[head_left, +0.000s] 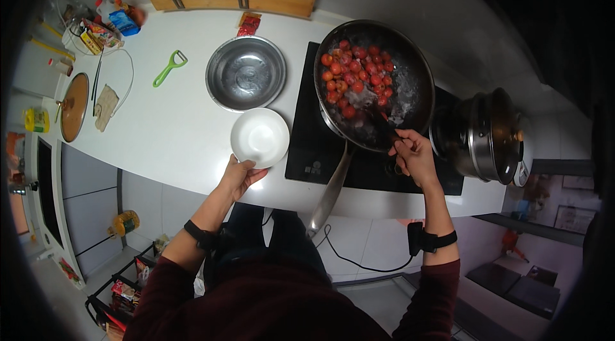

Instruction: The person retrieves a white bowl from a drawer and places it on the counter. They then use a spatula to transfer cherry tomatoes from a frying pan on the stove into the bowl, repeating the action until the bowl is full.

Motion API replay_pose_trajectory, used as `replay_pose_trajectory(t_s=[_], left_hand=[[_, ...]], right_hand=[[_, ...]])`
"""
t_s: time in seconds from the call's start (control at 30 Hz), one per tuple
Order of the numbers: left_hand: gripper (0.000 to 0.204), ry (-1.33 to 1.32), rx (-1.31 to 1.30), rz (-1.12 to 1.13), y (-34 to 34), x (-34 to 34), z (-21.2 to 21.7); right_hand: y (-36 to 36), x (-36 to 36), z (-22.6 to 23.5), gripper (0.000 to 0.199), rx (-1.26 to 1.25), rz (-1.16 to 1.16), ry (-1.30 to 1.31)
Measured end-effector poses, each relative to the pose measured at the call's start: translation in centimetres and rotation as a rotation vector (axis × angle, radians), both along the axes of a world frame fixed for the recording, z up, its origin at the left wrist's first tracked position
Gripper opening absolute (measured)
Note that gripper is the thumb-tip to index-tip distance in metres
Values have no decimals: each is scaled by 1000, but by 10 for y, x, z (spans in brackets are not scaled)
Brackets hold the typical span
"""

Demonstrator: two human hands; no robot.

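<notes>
Left hand (241, 178) pinches a round white bowl (259, 138) left of the round black metal pan (419, 75); right hand (414, 155) grips a dark utensil (382, 126) slanting in

White bowl (259, 136), red fruit (363, 75), black pan (419, 75), silver basin (246, 72), green peeler (166, 74)

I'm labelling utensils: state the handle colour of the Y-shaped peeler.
The handle of the Y-shaped peeler is bright green; see the head view.
</notes>
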State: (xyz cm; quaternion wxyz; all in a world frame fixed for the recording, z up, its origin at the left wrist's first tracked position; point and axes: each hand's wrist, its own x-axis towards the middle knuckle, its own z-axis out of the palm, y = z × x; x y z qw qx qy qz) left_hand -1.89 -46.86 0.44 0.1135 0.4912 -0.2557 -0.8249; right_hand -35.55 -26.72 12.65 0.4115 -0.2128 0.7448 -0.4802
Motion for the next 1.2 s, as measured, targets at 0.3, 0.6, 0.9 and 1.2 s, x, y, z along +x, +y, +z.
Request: replay_pose_trajectory(t_s=[0.3, 0.6, 0.9, 1.2], left_hand=[[73, -50, 3, 105, 3, -15, 19], [65, 28, -45, 66, -14, -40, 59], [52, 32, -204, 76, -38, -62, 89], [44, 78, -357, 71, -53, -73, 115]], right_hand=[[-1, -7, -7, 22, -27, 13, -15], [-7, -12, -4, 23, -67, 24, -111], [-22, -12, -11, 30, -95, 9, -245], [-7, -7, -24, 29, -202, -28, -361]])
